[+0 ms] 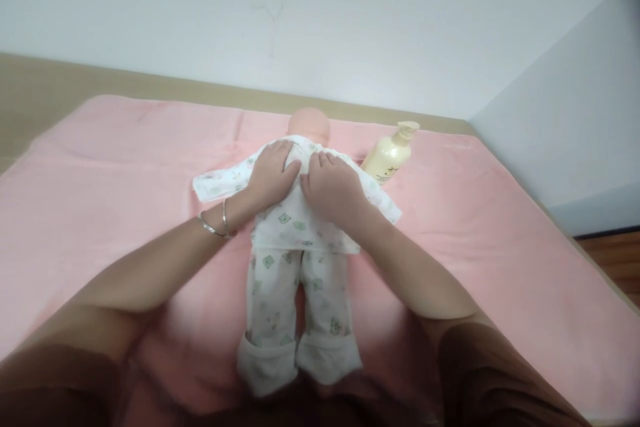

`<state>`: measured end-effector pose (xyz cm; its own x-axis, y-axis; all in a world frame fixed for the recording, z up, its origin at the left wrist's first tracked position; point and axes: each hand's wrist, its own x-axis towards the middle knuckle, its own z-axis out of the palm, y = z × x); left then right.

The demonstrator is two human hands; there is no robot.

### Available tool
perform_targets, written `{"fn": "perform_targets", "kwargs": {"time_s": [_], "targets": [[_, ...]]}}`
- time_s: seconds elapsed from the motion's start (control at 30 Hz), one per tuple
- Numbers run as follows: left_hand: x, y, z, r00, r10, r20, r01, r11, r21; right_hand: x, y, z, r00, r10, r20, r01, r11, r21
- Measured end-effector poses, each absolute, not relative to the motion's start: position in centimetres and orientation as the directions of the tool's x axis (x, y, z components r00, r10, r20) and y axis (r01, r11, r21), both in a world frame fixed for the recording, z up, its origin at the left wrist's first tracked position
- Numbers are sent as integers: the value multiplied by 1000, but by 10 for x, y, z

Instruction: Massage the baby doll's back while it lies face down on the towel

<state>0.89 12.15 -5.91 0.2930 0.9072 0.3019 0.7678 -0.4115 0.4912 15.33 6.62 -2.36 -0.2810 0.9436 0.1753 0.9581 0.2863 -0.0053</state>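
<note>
A baby doll (309, 123) lies stretched out in the middle, its smooth bald head at the far end and no face showing. It wears a white printed top (295, 220) and matching trousers (274, 287) with turned-up cuffs. My left hand (273, 173) rests flat on the left of the upper torso, thumb apart, below silver bangles (215, 223) on the wrist. On the right side, my right hand (333, 187) lies over the top, its fingers slightly bent. The two hands are close together but apart, and neither grips anything.
Beside the doll's right-hand sleeve, a pale yellow pump bottle (389, 155) leans or lies on the pink blanket (475, 227). The blanket covers a tan surface (45, 83). A white wall (360, 27) stands behind, and wooden flooring (613, 257) shows at the right.
</note>
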Motion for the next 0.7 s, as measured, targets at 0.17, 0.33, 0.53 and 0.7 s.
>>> {"fn": "perform_targets", "kwargs": {"time_s": [0.17,0.33,0.53,0.7], "targets": [[15,110,-64,344,863,370,793,-478,378,160,82,-25,-249,961,120,947,268,-179],[20,94,-66,383,813,438,770,-543,335,172,109,-39,-180,976,118,944,206,-260],[13,112,-48,390,875,286,774,-479,413,162,93,-37,-293,933,210,950,308,-44],[9,126,-48,356,894,272,781,-444,440,153,74,-24,-318,925,207,947,297,124]]}}
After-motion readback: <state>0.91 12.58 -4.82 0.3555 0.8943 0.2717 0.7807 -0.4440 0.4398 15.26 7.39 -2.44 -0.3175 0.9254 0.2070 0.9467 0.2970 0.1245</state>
